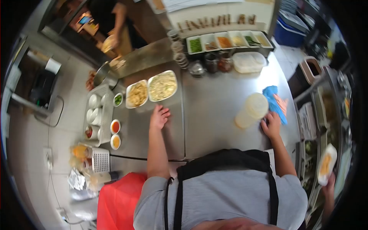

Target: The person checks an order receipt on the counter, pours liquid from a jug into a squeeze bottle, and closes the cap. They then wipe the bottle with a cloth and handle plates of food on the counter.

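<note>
My left hand hovers over or rests on the steel counter, fingers apart and holding nothing. Just beyond it are two white trays: one with pale yellowish chunks, the other with a pale, shredded-looking mix. My right hand is on the counter at the right, its fingers loosely bent and nothing visible in them. Its fingertips are at the edge of a blue cloth with a pink cloth beside it. Left of that hand is a tall translucent tub with a pale lid.
A row of topping containers lines the back, with jars and a lidded box before it. Small sauce bowls and a cup basket stand left. Another person's hand holds a white food tray at right.
</note>
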A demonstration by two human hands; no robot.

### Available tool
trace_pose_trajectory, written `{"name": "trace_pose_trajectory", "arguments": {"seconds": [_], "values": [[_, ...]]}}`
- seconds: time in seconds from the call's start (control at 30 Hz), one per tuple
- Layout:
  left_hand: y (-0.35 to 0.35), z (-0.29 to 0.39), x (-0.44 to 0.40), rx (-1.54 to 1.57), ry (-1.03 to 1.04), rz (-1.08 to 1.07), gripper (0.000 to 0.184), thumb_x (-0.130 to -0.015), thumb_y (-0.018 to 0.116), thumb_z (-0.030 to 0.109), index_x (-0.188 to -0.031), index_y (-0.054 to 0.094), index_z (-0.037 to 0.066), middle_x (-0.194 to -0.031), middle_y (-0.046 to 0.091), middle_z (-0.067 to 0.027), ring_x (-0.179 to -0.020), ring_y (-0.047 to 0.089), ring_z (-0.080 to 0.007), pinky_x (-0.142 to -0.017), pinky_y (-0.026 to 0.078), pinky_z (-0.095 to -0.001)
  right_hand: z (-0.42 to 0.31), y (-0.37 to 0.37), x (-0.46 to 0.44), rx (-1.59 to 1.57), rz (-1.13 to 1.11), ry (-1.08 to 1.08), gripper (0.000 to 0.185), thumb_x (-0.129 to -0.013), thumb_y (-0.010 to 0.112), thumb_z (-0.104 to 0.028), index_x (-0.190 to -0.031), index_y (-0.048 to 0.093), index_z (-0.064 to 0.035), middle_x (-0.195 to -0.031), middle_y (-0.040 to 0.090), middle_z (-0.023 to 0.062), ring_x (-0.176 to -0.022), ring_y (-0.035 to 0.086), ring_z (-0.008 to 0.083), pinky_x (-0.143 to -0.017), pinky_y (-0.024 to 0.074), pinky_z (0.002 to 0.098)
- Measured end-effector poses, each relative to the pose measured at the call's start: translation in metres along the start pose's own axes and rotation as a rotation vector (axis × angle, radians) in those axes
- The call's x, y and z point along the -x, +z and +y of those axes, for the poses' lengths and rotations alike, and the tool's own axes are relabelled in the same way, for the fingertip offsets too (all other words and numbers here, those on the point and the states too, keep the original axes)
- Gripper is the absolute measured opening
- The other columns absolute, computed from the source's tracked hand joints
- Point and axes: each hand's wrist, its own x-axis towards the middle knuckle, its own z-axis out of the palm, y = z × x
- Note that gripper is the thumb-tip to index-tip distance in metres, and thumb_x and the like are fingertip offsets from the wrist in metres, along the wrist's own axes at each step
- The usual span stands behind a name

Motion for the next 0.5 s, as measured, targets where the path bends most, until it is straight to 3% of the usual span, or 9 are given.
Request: {"name": "trace_pose_trajectory", "arguments": {"seconds": [0.1,0.17,0.33,0.43,0.5], "values": [[-0.001,-0.009,0.016,0.019,0.001,-0.003,0.050,-0.080,0.047,0.049,-0.111,0.037,0.012,-0.094,0.054,-0.0128,-0.069,0.057,-0.0208,-0.043,0.041,-0.0231,0.002,0.001,-0.001,-0.027,-0.013,-0.011,0.016,-0.059,0.059,-0.015,-0.073,0.055,-0.0097,-0.083,0.051,0.0095,-0.078,0.047,0.0274,-0.068,0.0360,0.0367],[0.008,-0.013,0.032,-0.017,0.032,0.038,0.053,-0.079,0.046,0.051,-0.115,0.036,0.012,-0.092,0.055,-0.0089,-0.067,0.056,-0.0186,-0.046,0.040,-0.0246,0.010,0.006,0.001,-0.032,0.031,-0.048,0.016,-0.058,0.059,-0.016,-0.073,0.055,-0.0111,-0.080,0.050,0.0085,-0.076,0.046,0.0264,-0.065,0.0350,0.0368],[0.044,-0.019,0.060,-0.107,0.123,0.062,0.051,-0.081,0.044,0.048,-0.117,0.036,0.013,-0.091,0.055,-0.0072,-0.068,0.055,-0.0165,-0.044,0.039,-0.0213,0.011,-0.007,0.005,-0.094,-0.049,-0.049,0.012,-0.064,0.059,-0.018,-0.074,0.055,-0.0121,-0.080,0.050,0.0069,-0.077,0.047,0.0251,-0.066,0.0350,0.0368],[0.069,-0.023,0.069,-0.165,0.158,0.041,0.046,-0.082,0.042,0.048,-0.114,0.039,0.014,-0.091,0.055,-0.0059,-0.068,0.056,-0.0149,-0.044,0.040,-0.0208,0.015,-0.002,0.012,-0.517,-0.062,0.031,0.010,-0.068,0.058,-0.013,-0.076,0.054,-0.0079,-0.079,0.049,0.0076,-0.072,0.048,0.0236,-0.064,0.0381,0.0337],[0.087,-0.025,0.071,-0.187,0.164,0.029,0.046,-0.083,0.041,0.048,-0.114,0.039,0.014,-0.091,0.055,-0.0058,-0.068,0.056,-0.0144,-0.044,0.040,-0.0204,0.006,-0.014,0.015,-0.688,-0.125,0.207,0.008,-0.073,0.056,-0.010,-0.077,0.053,-0.0043,-0.077,0.048,0.0052,-0.065,0.048,0.0153,-0.058,0.0405,0.0274]]}}
